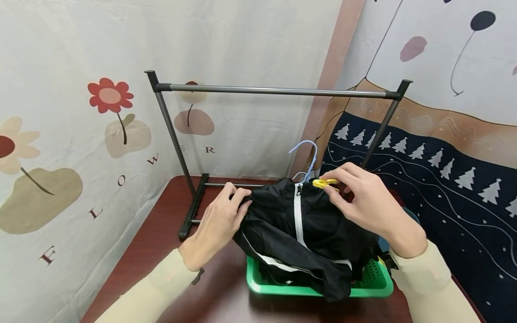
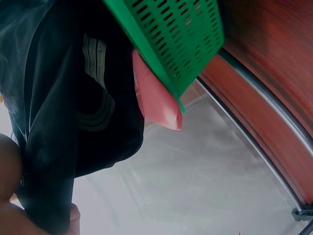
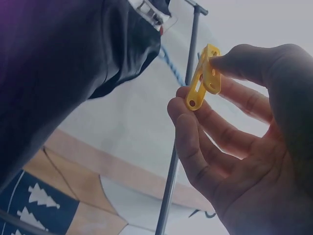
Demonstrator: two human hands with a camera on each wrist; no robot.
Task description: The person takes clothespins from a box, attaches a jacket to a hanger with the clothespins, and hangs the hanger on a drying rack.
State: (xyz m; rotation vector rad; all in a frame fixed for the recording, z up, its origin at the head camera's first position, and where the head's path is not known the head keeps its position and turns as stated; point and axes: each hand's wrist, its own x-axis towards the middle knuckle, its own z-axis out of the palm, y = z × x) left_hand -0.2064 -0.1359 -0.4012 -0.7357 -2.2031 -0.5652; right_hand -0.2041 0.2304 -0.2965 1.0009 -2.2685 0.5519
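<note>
A black zip jacket [image 1: 278, 220] with white trim hangs on a light blue hanger [image 1: 310, 154], its lower part draped over a green basket [image 1: 319, 291]. My left hand [image 1: 220, 220] pinches the jacket's shoulder on the left side; in the left wrist view fingers wrap the dark cloth's edge. Between thumb and fingers, my right hand [image 1: 359, 197] holds a yellow clothespin [image 1: 324, 183] beside the jacket's collar on the right. The right wrist view shows the yellow clothespin [image 3: 205, 78] in the fingertips, apart from the cloth.
Behind the basket stands a grey metal clothes rack [image 1: 266, 90] on the dark red table [image 1: 161, 224]. Pink cloth [image 2: 156, 95] sticks out beside the basket in the left wrist view. Printed curtains [image 1: 250, 40] hang behind and to the right.
</note>
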